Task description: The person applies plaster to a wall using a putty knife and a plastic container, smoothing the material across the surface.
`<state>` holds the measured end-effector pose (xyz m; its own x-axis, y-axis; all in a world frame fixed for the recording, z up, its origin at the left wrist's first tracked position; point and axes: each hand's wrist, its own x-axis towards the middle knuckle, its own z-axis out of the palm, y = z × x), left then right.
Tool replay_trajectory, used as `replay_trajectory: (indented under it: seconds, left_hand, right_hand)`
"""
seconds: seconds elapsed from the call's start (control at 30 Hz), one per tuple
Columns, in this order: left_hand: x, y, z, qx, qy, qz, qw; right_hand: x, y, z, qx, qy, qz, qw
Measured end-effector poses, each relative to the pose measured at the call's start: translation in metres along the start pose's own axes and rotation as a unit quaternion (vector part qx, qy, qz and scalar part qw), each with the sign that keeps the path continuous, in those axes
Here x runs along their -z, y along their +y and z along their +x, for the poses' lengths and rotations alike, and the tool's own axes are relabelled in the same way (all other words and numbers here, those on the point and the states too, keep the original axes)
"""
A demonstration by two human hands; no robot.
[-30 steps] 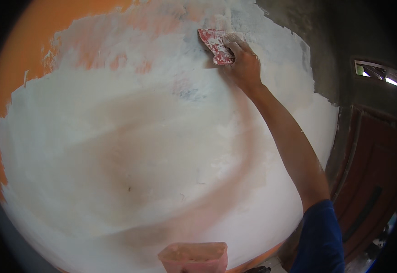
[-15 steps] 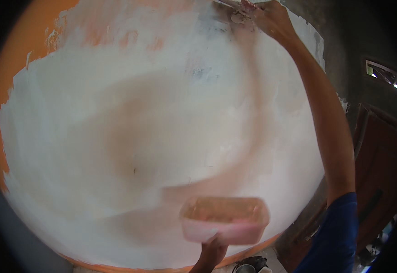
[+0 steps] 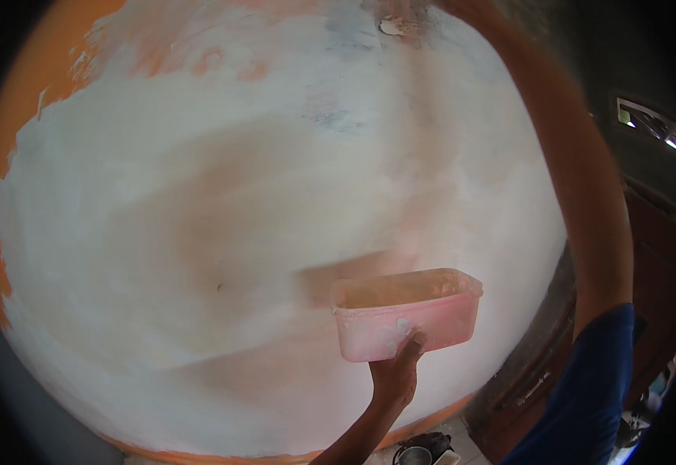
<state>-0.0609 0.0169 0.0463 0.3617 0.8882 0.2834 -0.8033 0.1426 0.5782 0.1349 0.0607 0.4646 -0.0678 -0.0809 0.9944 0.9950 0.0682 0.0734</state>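
Note:
My left hand (image 3: 396,380) grips a pink rectangular plastic tub (image 3: 407,333) from below, its thumb against the near side. The tub is held up before the wall, slightly tilted, with pale smears on its outside and rim. My right arm (image 3: 562,163) reaches to the top of the picture. My right hand (image 3: 462,6) is mostly cut off by the upper edge and blurred, so its fingers and anything in them are hidden. Beside it, a pale lump of filler (image 3: 391,26) shows against the wall. The wall (image 3: 276,194) is coated in whitish filler, with reddish and grey patches near the top.
Bare orange paint (image 3: 24,132) borders the coating at left. A dark red-brown door (image 3: 655,271) stands at right, below a small vent opening (image 3: 651,124). On the floor by the wall's foot sit a round container (image 3: 414,456) and a dark bundle (image 3: 435,443).
My left hand has raised the tub and moved it slightly right. My right hand, which gripped a flat scraper, has gone up, mostly out of the picture. The view has shifted slightly.

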Motion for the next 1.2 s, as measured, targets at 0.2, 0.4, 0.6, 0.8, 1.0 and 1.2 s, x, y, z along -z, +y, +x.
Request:
replay_trajectory:
  seconds: [0.2,0.4,0.6,0.8,1.0,1.2]
  left_hand:
    - [0.038,-0.026,0.018,-0.004,0.02,0.094,0.995]
    - [0.052,-0.038,0.017,-0.018,0.006,0.06,0.998]
    - [0.052,-0.036,0.011,-0.009,0.044,0.05,0.998]
    - [0.038,-0.031,-0.003,-0.018,0.055,0.062,0.996]
    - [0.04,-0.027,-0.016,-0.023,0.05,0.046,0.997]
    - [0.038,-0.021,-0.017,-0.044,0.067,0.022,0.997]
  right_hand:
    - [-0.025,-0.016,-0.046,0.081,0.033,-0.025,0.996]
    - [-0.028,-0.018,-0.09,0.075,0.001,-0.067,0.995]
    - [-0.038,-0.026,-0.129,0.085,-0.011,-0.113,0.99]
    - [-0.034,-0.026,-0.153,0.09,0.01,-0.077,0.993]
    - [0.024,-0.03,-0.091,-0.188,-0.057,0.044,0.98]
    - [0.024,0.01,-0.024,-0.197,0.083,0.083,0.973]
